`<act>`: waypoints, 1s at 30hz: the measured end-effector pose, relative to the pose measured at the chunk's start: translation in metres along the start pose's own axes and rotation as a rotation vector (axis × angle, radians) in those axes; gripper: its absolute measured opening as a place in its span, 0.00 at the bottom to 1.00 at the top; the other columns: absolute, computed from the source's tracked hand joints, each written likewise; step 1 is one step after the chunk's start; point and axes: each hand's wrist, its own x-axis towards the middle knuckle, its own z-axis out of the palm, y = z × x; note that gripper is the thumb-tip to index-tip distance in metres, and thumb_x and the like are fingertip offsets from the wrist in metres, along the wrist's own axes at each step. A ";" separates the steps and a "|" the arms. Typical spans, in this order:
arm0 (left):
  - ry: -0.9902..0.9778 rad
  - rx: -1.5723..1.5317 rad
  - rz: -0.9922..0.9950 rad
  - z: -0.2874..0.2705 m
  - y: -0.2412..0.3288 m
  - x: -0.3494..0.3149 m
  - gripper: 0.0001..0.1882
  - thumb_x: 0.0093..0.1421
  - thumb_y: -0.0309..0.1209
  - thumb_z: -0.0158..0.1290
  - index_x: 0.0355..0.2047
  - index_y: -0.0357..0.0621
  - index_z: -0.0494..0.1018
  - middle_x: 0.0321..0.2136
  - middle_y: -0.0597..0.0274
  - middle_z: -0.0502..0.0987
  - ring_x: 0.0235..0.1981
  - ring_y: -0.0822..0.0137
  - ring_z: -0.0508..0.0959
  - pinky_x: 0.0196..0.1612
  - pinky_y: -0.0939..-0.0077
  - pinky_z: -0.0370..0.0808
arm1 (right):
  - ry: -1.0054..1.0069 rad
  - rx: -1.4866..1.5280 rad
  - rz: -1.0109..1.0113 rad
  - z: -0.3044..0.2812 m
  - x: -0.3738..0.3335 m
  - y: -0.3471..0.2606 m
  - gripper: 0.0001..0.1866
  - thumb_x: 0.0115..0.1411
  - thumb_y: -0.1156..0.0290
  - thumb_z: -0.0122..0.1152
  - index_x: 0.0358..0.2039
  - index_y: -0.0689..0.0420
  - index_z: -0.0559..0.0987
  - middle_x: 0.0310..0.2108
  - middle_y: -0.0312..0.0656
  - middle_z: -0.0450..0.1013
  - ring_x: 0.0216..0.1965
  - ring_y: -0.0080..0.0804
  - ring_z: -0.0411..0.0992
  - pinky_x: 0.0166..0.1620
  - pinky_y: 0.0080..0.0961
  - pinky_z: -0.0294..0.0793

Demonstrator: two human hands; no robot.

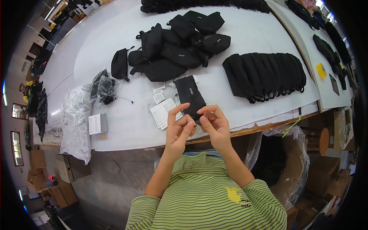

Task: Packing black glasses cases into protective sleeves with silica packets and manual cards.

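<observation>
My left hand (179, 132) and my right hand (215, 128) are raised close together at the table's front edge. Thumb and fingers pinch on both sides, and a small, thin dark piece shows near the left fingertips; what each hand holds is too small to make out. Just beyond the fingers lies a flat black fabric pouch (189, 92) with a small light mark, its near end partly hidden by my hands. To its left, white printed cards (164, 113) lie in an overlapping stack, with small white labels (158, 94) and thin strings beside them.
A loose heap of black pouches (165, 57) lies farther back. At the right stands a neat row of black pouches (264, 74). On the left are a clear bag of white packets (76, 119), a grey-white card block (98, 124) and bagged black cords (103, 87). A plastic-lined box (295, 153) stands below right.
</observation>
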 end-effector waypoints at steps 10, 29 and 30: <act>-0.013 0.083 0.015 0.000 -0.002 -0.001 0.31 0.60 0.20 0.48 0.61 0.40 0.47 0.24 0.65 0.69 0.26 0.76 0.67 0.32 0.83 0.65 | -0.014 -0.054 -0.045 0.000 -0.004 0.002 0.08 0.63 0.72 0.54 0.42 0.59 0.71 0.21 0.30 0.66 0.22 0.13 0.61 0.26 0.11 0.57; 0.047 0.374 0.165 -0.001 -0.010 -0.002 0.31 0.58 0.18 0.49 0.59 0.36 0.49 0.23 0.64 0.72 0.26 0.76 0.69 0.34 0.83 0.65 | 0.013 -0.387 -0.210 -0.001 -0.008 0.005 0.08 0.61 0.77 0.56 0.41 0.60 0.72 0.21 0.31 0.66 0.23 0.14 0.62 0.27 0.11 0.59; 0.056 0.405 0.182 0.001 -0.009 -0.003 0.31 0.58 0.19 0.50 0.59 0.36 0.50 0.23 0.64 0.72 0.26 0.76 0.69 0.35 0.83 0.65 | 0.013 -0.388 -0.209 -0.002 -0.007 0.004 0.08 0.61 0.77 0.56 0.41 0.60 0.72 0.21 0.31 0.66 0.23 0.14 0.62 0.27 0.11 0.59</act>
